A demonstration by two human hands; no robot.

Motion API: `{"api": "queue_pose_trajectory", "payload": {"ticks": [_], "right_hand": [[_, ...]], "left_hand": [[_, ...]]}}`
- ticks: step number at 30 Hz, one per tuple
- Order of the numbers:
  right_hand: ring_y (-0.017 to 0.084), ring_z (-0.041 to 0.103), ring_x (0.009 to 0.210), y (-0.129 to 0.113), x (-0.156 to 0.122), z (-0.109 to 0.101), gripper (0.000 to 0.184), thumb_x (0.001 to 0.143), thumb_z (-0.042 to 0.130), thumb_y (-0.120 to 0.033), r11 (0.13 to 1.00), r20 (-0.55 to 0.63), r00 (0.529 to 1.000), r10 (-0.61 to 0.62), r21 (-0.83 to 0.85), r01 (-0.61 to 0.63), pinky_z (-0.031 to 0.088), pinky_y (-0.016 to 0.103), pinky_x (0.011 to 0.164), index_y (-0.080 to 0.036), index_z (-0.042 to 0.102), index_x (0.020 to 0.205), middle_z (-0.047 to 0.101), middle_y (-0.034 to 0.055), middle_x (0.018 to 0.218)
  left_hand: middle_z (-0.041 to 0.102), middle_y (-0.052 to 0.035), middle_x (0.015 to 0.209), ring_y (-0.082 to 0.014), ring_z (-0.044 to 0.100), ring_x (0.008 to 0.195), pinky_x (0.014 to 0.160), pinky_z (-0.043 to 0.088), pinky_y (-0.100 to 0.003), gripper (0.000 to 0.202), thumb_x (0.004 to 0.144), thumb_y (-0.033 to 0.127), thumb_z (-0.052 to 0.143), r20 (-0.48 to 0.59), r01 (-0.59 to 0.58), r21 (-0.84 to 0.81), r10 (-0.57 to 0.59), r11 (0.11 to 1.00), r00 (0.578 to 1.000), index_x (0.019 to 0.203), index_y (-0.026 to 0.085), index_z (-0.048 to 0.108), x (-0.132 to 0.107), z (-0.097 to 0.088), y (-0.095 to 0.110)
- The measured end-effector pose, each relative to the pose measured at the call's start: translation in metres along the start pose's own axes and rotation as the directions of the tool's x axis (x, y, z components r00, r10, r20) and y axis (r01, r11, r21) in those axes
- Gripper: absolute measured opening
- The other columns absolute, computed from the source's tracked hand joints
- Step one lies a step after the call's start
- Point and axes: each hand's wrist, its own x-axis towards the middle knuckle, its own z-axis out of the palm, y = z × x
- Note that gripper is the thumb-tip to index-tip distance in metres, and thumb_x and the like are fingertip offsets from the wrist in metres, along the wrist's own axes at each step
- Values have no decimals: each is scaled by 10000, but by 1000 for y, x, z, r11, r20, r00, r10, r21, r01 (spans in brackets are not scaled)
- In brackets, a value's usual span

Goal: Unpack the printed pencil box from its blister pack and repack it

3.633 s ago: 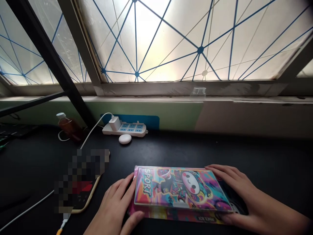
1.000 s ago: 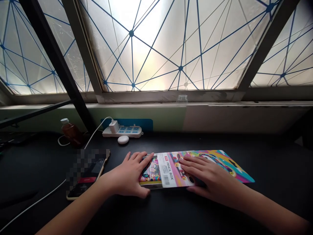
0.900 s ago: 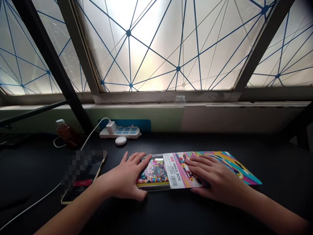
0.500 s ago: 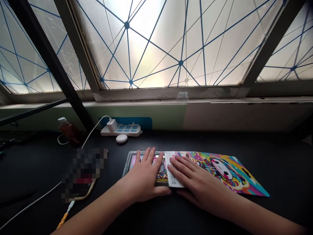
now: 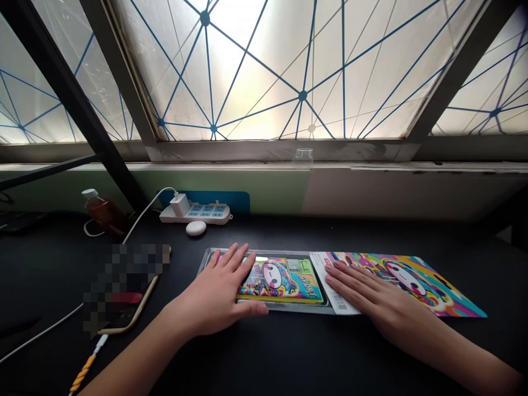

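Observation:
My left hand (image 5: pixel 214 297) lies flat with spread fingers on the left part of a colourful cartoon-printed pencil box (image 5: pixel 280 279), which sits in a clear plastic case (image 5: pixel 264 254). My right hand (image 5: pixel 371 291) rests flat on a printed card sleeve (image 5: pixel 416 280) with a white barcode panel (image 5: pixel 339 291). That sleeve lies mostly to the right of the box, with its left end against the case's right side. Neither hand wraps around anything.
A black desk (image 5: pixel 371 352) bears a pixelated phone (image 5: pixel 124 286) with a white cable at left, a brown bottle (image 5: pixel 103 212), a white power strip (image 5: pixel 193 214) with a charger, and a white oval object (image 5: pixel 196 228). A clear cup (image 5: pixel 303 157) stands on the windowsill.
The card sleeve has slid right, off most of the box, and my right hand moved right with it. More of the box's cartoon print and the word SPORT now shows.

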Motion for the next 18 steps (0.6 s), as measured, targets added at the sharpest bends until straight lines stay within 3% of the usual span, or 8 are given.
{"api": "queue_pose_trajectory", "payload": {"ticks": [3, 7, 10, 14, 16, 18], "right_hand": [[242, 447, 1436, 7, -4, 0, 645, 1006, 370, -79, 999, -30, 999, 18, -49, -20, 425, 448, 1161, -235, 224, 1615, 497, 62, 1548], [286, 466, 1421, 16, -4, -1, 717, 960, 371, -32, 984, -90, 987, 134, -101, -143, 423, 517, 1143, -284, 223, 1615, 458, 54, 1576], [307, 467, 1419, 7, 1, -9, 728, 948, 381, -43, 979, -130, 978, 165, -103, -179, 416, 538, 1138, -287, 228, 1616, 447, 59, 1582], [283, 486, 1408, -47, 24, -26, 647, 960, 395, -89, 998, -80, 996, -28, -60, 23, 419, 450, 1140, -204, 324, 1592, 507, 80, 1534], [292, 562, 1341, -84, 44, -29, 587, 963, 433, -145, 989, -20, 989, -149, 22, 149, 480, 423, 1079, -182, 416, 1549, 564, 92, 1482], [309, 621, 1268, -116, 67, -25, 517, 972, 469, -201, 976, 56, 979, -195, 113, 188, 528, 415, 1008, -171, 503, 1487, 602, 114, 1442]], "left_hand": [[67, -28, 1703, -304, 5, 1574, 1248, 81, -575, 859, 942, 796, 253, 3, 45, -24, -45, 999, 999, 1623, 276, 202, 11, -5, -8], [115, -51, 1704, -329, 28, 1574, 1226, 105, -619, 884, 910, 810, 328, 5, 121, -38, -121, 992, 993, 1606, 266, 273, 32, -16, -20], [127, -85, 1703, -347, 28, 1572, 1213, 102, -645, 887, 915, 789, 341, -20, 147, -41, -148, 988, 989, 1600, 227, 286, 45, -21, -26], [159, -112, 1698, -368, 48, 1569, 1199, 117, -665, 842, 934, 757, 349, -60, 102, -48, -105, 994, 993, 1585, 223, 324, 55, -18, -21], [185, -116, 1694, -373, 75, 1567, 1193, 139, -665, 814, 943, 750, 344, -98, 74, -46, -78, 996, 992, 1576, 240, 345, 59, -12, -15], [201, -117, 1692, -378, 99, 1564, 1190, 148, -665, 783, 955, 741, 327, -145, 53, -36, -58, 998, 988, 1570, 256, 361, 60, -6, -9]]}}
